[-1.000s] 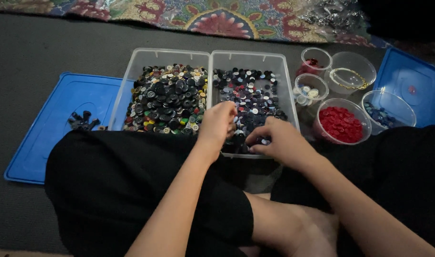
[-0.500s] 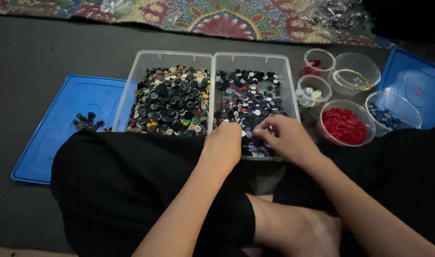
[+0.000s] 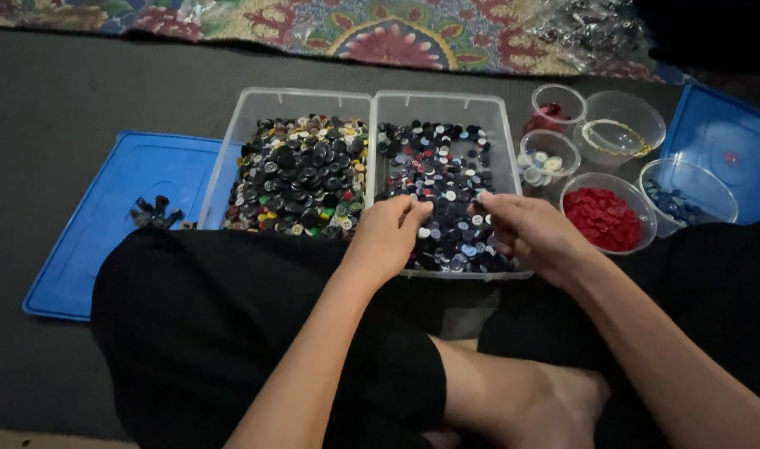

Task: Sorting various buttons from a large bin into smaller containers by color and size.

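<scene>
Both hands were set down in the right clear plastic bin point(image 3: 503, 125), at its near end. The left hand point(image 3: 390, 231) was curled, fingers drawn together over the mixed buttons point(image 3: 446, 179), but whether a button was pinched could not be told, as the fingertips were hidden among the pieces. The right hand point(image 3: 536, 233) was likewise loosely closed, fingers bent down onto the pile; any hold on a button could not be confirmed. The step in hand was judged to be picking through the loose buttons, a single piece being singled out from the heap. The next move was judged to call for a fine pinch on one small flat disc without neighbours being dragged along. The buttons were small, round, hard and glossy, mostly dark blue and black with some red and white. A second clear bin point(image 3: 230, 158) was seen touching the first on its left, filled with darker buttons flecked yellow and green. To the right, a round clear tub of red buttons point(image 3: 603, 218) was noted, with smaller clear cups point(image 3: 548, 156) behind it, one holding pale buttons. A blue plastic lid point(image 3: 105, 224) lay at the far left with a few dark pieces point(image 3: 153, 213) on it; another blue lid point(image 3: 725, 145) lay at the far right. A grey mat point(image 3: 80, 91) lay under everything.
</scene>
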